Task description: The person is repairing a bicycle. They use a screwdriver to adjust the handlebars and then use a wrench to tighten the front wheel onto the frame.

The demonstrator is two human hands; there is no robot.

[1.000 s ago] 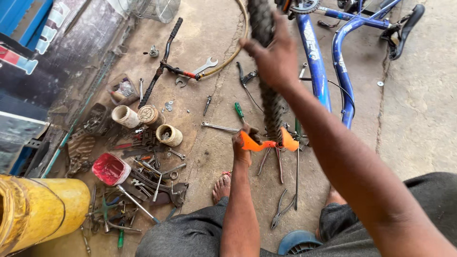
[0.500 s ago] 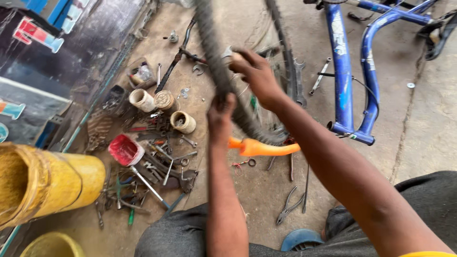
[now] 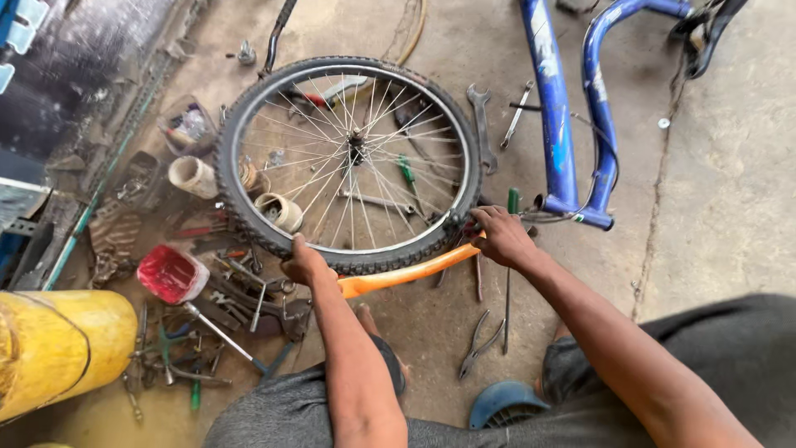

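A spoked bicycle wheel (image 3: 348, 158) with a black knobby tyre lies nearly flat over the tools on the concrete floor. My left hand (image 3: 303, 261) grips the tyre's near edge at the lower left. On the lower right edge, my right hand (image 3: 501, 236) holds the tyre. An orange curved bar (image 3: 406, 273) runs under the tyre's near edge, between my two hands. The hub (image 3: 356, 149) sits at the middle of the spokes.
A blue bicycle frame (image 3: 572, 116) stands at the upper right. Spanners (image 3: 481, 124), pliers (image 3: 481, 342), screwdrivers, tape rolls (image 3: 192, 176) and a red tub (image 3: 168, 273) lie scattered on the left and under the wheel. A yellow drum (image 3: 50, 353) stands at the lower left.
The wheel, held upright and edge-on a moment ago, has been laid down flat facing the camera. Both hands moved from its upper part to its near edge.
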